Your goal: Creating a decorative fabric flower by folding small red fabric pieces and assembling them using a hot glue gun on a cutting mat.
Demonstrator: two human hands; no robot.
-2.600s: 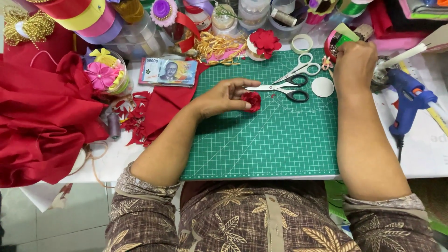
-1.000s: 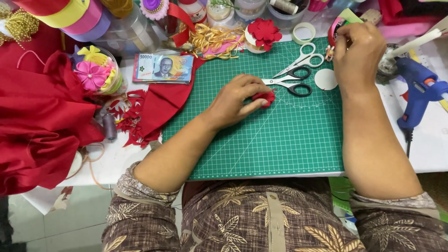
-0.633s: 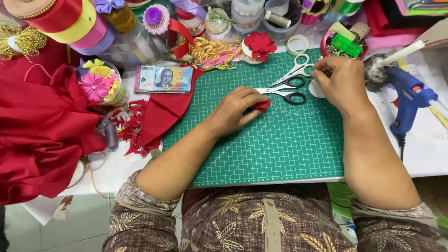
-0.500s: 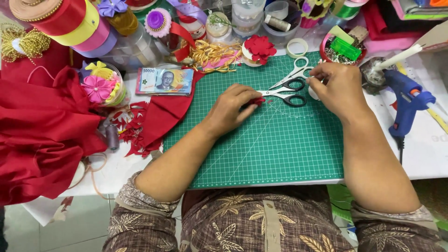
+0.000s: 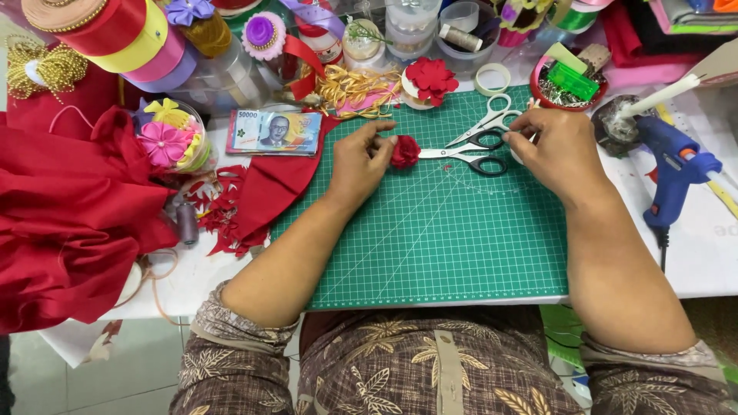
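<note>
Left hand: we now pinch the small red fabric flower [image 5: 405, 151] upright in our left hand [image 5: 360, 160], lifted off the green cutting mat [image 5: 438, 230]; half a second ago it was pressed flat under our fingers.
Right hand: our right hand [image 5: 557, 146] has come back from the red tray [image 5: 567, 81], fingers pinched shut on something too small to tell.
Meaning: we judge flower and piece are about to meet.
Nearby: black-handled scissors [image 5: 470, 157] lie between.

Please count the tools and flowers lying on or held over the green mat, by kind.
Scissors: 2
Red flowers: 2, one in the left hand, one at the mat's top edge
Total: 4
</note>
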